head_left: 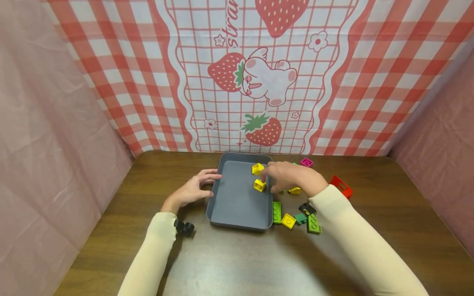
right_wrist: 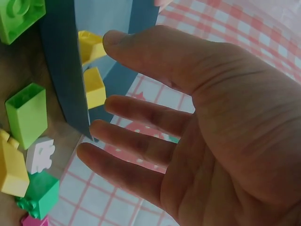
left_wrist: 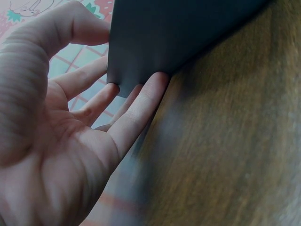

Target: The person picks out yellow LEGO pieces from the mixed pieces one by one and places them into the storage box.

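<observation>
A grey rectangular tray (head_left: 237, 205) lies on the wooden table, with two yellow toy bricks (head_left: 259, 185) near its right wall. My left hand (head_left: 192, 189) is at the tray's left side; in the left wrist view, extended fingertips (left_wrist: 157, 82) touch the outer wall. Over the right rim reaches my right hand (head_left: 286, 176), beside the yellow bricks. The right wrist view shows its thumb and fingers (right_wrist: 127, 169) apart, with nothing between them. There, both yellow bricks (right_wrist: 95, 88) appear just past the fingertips, inside the tray wall (right_wrist: 61, 70).
Loose bricks lie right of the tray: a lime green one (head_left: 276, 212), a flat yellow one (head_left: 288, 221), a dark green one (head_left: 300, 218), a black piece (head_left: 307, 209), a red piece (head_left: 341, 187) and a magenta one (head_left: 306, 163). A checked strawberry cloth (head_left: 259, 82) hangs behind the table.
</observation>
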The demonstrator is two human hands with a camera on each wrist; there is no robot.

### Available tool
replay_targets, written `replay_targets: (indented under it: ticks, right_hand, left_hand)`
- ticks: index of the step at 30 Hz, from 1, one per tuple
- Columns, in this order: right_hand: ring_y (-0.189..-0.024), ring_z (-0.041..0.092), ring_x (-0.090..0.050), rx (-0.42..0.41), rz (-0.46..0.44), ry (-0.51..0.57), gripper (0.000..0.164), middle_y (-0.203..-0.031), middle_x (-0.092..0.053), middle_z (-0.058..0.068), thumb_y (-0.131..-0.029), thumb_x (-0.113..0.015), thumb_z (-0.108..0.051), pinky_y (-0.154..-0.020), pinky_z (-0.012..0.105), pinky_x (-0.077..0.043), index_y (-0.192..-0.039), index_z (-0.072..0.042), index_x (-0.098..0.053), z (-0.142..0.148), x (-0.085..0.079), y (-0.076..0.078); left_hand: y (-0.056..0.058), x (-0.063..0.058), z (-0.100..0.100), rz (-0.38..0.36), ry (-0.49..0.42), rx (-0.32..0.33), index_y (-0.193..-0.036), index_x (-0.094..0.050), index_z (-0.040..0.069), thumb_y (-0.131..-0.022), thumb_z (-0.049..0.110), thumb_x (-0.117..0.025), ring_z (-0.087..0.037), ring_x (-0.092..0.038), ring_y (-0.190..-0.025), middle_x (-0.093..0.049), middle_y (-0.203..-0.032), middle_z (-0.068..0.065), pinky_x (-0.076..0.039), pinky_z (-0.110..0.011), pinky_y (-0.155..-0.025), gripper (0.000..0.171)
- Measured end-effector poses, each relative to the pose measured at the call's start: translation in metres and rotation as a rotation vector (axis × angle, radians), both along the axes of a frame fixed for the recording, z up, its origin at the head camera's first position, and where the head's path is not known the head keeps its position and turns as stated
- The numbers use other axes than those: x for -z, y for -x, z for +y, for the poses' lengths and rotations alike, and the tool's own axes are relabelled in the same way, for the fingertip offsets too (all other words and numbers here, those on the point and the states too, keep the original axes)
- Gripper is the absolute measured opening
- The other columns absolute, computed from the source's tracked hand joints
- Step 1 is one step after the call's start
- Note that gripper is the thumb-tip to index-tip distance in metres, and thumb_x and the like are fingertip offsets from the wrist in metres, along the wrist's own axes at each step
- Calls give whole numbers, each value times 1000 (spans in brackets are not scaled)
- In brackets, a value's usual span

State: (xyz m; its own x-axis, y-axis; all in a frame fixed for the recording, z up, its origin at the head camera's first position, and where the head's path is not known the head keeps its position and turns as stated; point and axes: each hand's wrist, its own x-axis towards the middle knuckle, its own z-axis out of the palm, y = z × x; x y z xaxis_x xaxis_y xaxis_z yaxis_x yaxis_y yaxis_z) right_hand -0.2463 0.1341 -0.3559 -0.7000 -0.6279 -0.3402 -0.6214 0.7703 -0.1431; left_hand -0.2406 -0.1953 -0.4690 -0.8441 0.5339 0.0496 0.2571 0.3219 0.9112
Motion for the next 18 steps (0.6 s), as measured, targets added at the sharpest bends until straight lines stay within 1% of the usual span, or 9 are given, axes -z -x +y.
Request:
replay_targets:
  ticks: [5,9,15,18]
  right_hand:
    - [-105,25,-59,4,13,24,36,-125,-62,11,-85,-77,-18,-95,49,-55,-121,-16,-69,11,-1,1]
    - [-105,26,-60,15,14,28,36,-124,-62,11,-85,-77,-16,-94,48,-56,-120,-16,-69,17,-2,2]
    - [-107,30,-61,54,-3,38,37,-126,-63,14,-84,-78,-16,-94,49,-57,-121,-16,-69,29,0,3]
    - [-109,32,-61,60,-6,47,38,-126,-62,16,-84,-78,-14,-94,50,-56,-121,-14,-69,37,2,5]
  left_hand:
    - [0,0,0,15,-4,10,-144,-52,1,-84,-5,-67,-43,-39,-140,-28,-162,-15,-42,-63,-107,62]
    - [-1,0,0,15,-8,11,-143,-52,1,-84,-5,-67,-44,-39,-140,-28,-162,-16,-42,-64,-107,61]
    - [-1,0,0,1,6,2,-144,-53,3,-85,-4,-67,-42,-39,-141,-28,-162,-14,-43,-62,-107,61]
    - [-1,-1,1,15,17,5,-144,-52,3,-84,-4,-66,-43,-40,-140,-28,-162,-15,-44,-62,-107,62]
